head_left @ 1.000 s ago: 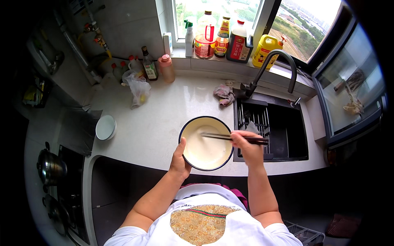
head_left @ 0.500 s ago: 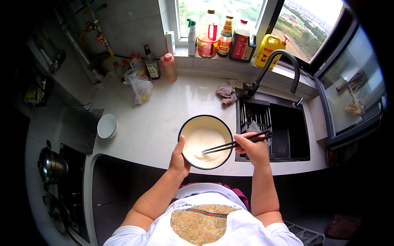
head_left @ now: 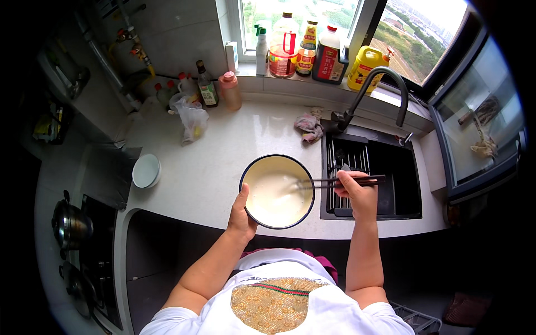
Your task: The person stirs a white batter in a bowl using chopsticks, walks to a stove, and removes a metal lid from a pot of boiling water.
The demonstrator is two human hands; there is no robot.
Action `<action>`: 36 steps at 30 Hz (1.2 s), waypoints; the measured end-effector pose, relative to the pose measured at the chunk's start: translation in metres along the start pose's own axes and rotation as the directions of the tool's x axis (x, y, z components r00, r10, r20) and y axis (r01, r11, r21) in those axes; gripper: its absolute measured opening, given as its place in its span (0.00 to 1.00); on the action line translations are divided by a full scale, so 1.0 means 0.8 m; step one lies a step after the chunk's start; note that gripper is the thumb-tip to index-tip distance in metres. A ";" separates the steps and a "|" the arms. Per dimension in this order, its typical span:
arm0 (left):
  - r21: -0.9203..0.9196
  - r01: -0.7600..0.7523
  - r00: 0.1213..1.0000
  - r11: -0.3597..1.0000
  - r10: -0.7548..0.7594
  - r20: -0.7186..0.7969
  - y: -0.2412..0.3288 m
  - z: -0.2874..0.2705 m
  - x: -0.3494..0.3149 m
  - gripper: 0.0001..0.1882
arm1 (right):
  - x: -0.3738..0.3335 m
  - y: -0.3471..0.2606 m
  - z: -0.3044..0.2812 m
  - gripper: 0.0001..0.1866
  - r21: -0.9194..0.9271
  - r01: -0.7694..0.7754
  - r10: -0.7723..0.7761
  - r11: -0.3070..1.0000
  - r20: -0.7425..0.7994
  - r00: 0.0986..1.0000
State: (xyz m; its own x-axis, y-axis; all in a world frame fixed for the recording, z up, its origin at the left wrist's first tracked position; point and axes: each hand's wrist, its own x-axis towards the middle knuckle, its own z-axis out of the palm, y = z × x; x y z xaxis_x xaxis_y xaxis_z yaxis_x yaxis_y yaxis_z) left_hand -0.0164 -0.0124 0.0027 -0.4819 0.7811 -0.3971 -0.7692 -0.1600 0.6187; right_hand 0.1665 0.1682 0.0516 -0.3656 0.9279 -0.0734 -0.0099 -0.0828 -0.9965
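Observation:
A dark-rimmed bowl point(head_left: 249, 172) with a pale inside is at the counter's front edge and holds a creamy white liquid point(head_left: 273, 202). My left hand point(head_left: 242, 215) grips its left side, thumb over the rim and fingers underneath, out of sight. In my right hand point(head_left: 358, 192), to the right of the bowl, is a pair of dark chopsticks point(head_left: 329, 182). They lie nearly level across the right rim, and their tips are smeared by motion in the liquid.
To the right is a black sink point(head_left: 405, 195) with a rack point(head_left: 333, 153) and a dark faucet point(head_left: 403, 92). A crumpled rag point(head_left: 309, 127) lies behind it. A small white bowl point(head_left: 146, 171) and a plastic bag point(head_left: 192, 118) sit on the left. Several bottles point(head_left: 283, 47) line the windowsill.
My right hand has moved a little right and up, and the chopstick tips have swung from the middle of the liquid toward the bowl's right side. The bowl has shifted slightly left.

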 end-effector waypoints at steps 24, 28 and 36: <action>-0.028 -0.030 0.998 0.999 0.032 0.055 0.001 0.000 0.011 0.35 | -0.033 0.004 0.045 0.03 -0.200 0.629 -0.623 0.752 0.098 0.776; -0.038 -0.005 1.000 0.999 0.005 0.006 -0.004 0.005 0.009 0.35 | -0.032 0.016 0.060 0.03 -0.082 0.534 -0.508 0.842 0.217 0.834; -0.056 -0.011 0.999 0.998 0.014 0.050 -0.002 -0.006 0.014 0.34 | -0.026 0.023 0.045 0.08 0.098 0.305 -0.319 0.947 0.374 0.871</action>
State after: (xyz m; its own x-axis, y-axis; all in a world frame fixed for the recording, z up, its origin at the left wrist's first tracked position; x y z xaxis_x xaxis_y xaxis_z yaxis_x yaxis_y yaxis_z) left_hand -0.0226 -0.0059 -0.0062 -0.4706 0.8082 -0.3540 -0.7861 -0.2018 0.5843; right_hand 0.1402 0.1338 0.0365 -0.6633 0.6985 0.2688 -0.2119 0.1692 -0.9625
